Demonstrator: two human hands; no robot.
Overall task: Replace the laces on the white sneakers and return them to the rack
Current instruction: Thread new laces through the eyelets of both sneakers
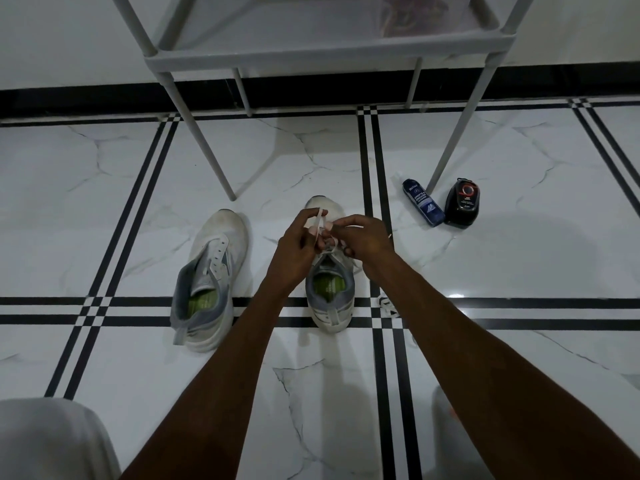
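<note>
Two white sneakers with grey collars and green insoles stand on the tiled floor. The left sneaker (211,275) has bare eyelets and no lace. Over the right sneaker (330,296) both hands work a white lace (319,218). My left hand (298,244) pinches a loop of the lace raised above the tongue. My right hand (363,239) pinches the lace close beside it, fingertips meeting those of the left hand. The hands hide most of the shoe's eyelets and toe.
A grey shoe rack (329,51) stands just beyond the shoes, its legs (207,150) reaching the floor. A blue cleaner bottle (423,206) and a black polish container (463,202) lie right of the shoes. A loose lace (387,304) lies by the right sneaker's heel. My knee (52,441) shows bottom left.
</note>
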